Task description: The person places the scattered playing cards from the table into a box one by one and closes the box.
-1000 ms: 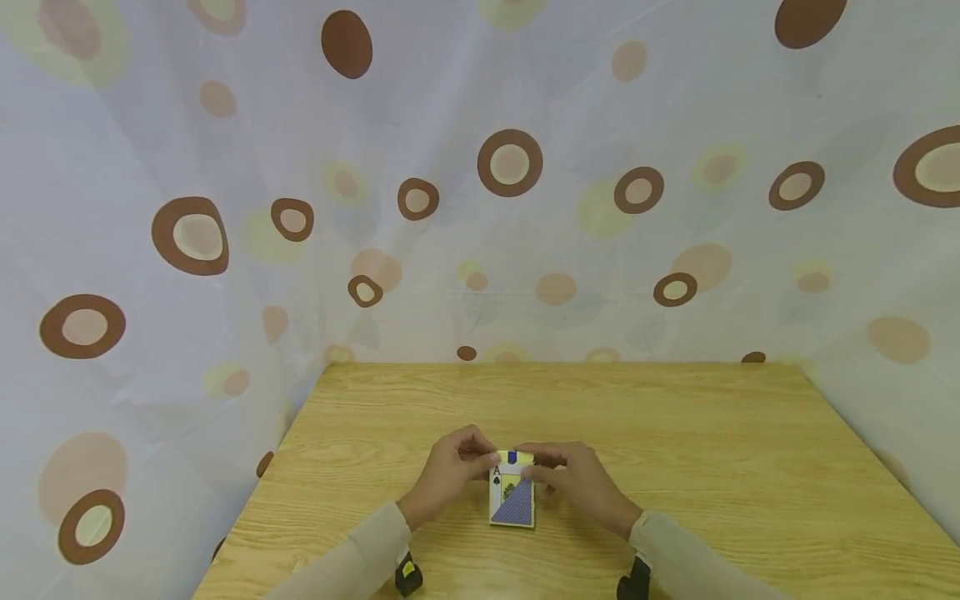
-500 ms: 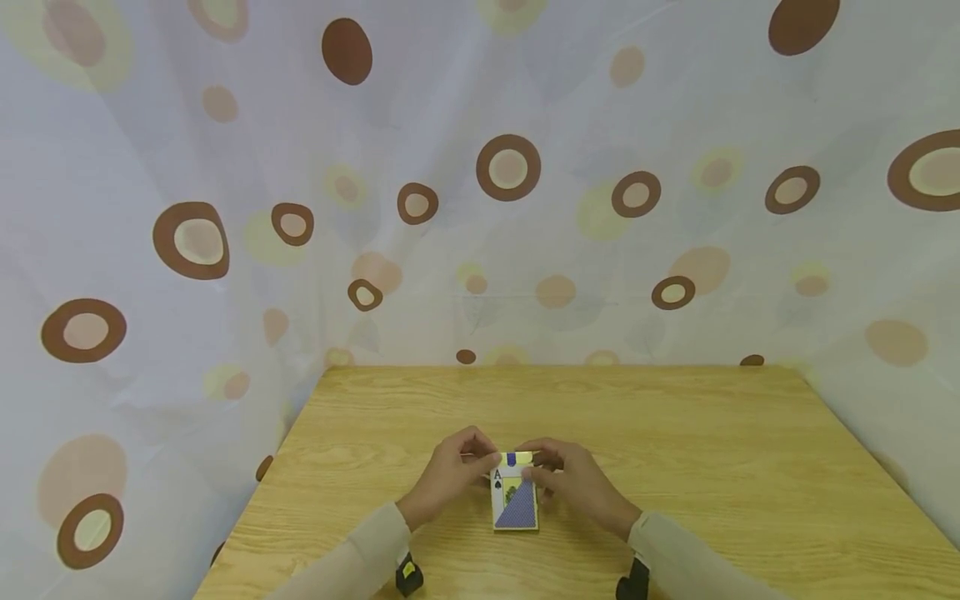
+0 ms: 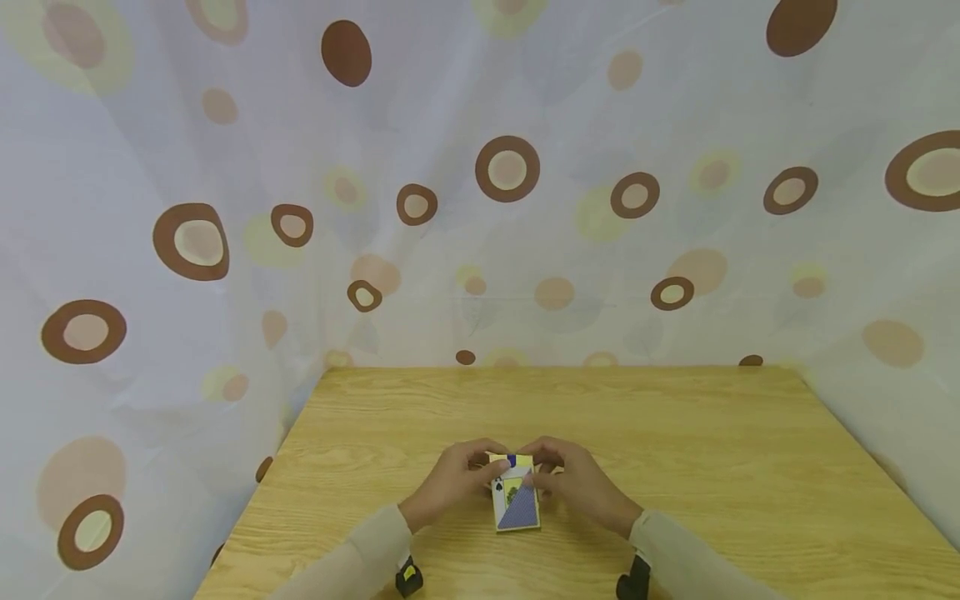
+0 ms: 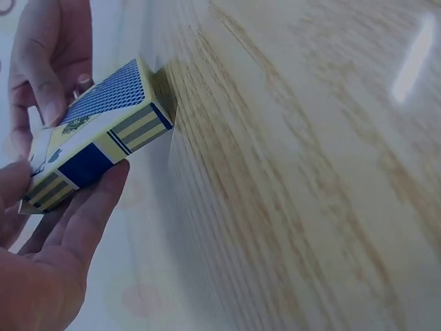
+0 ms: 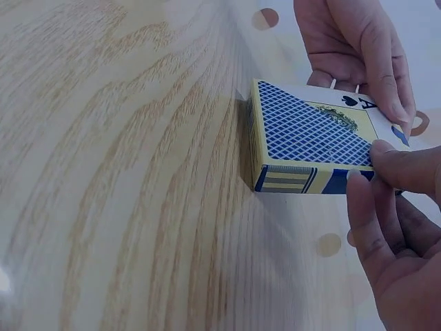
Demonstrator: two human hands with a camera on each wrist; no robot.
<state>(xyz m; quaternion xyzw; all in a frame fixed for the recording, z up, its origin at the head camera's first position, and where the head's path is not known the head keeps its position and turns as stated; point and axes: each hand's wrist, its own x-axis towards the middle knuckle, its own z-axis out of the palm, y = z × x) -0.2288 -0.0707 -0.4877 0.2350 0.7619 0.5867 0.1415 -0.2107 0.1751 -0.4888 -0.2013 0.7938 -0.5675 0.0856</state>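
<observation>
A playing card box (image 3: 519,510) with an ace of spades and a blue checked triangle on its face is held between both hands at the middle front of the table. My left hand (image 3: 450,482) pinches its top left corner, the thumb lying on the face near the blue tab mark. On the opposite edge my right hand (image 3: 585,485) grips with thumb above and fingers beneath. In the left wrist view the box (image 4: 114,103) is tilted, its lower end close to the wood; I cannot tell if it touches. The box's underside is hidden.
A wood-grain table (image 3: 675,433) spreads around the hands. Behind it and to both sides hangs a pale curtain (image 3: 480,250) with brown and yellow dots. Each wrist wears a black camera (image 3: 408,577) below a beige sleeve (image 3: 352,550).
The left hand's thumb has slid right over the box's face, and its fingers have reached over the top end. The box has shifted slightly right and towards me. My right hand barely moved.
</observation>
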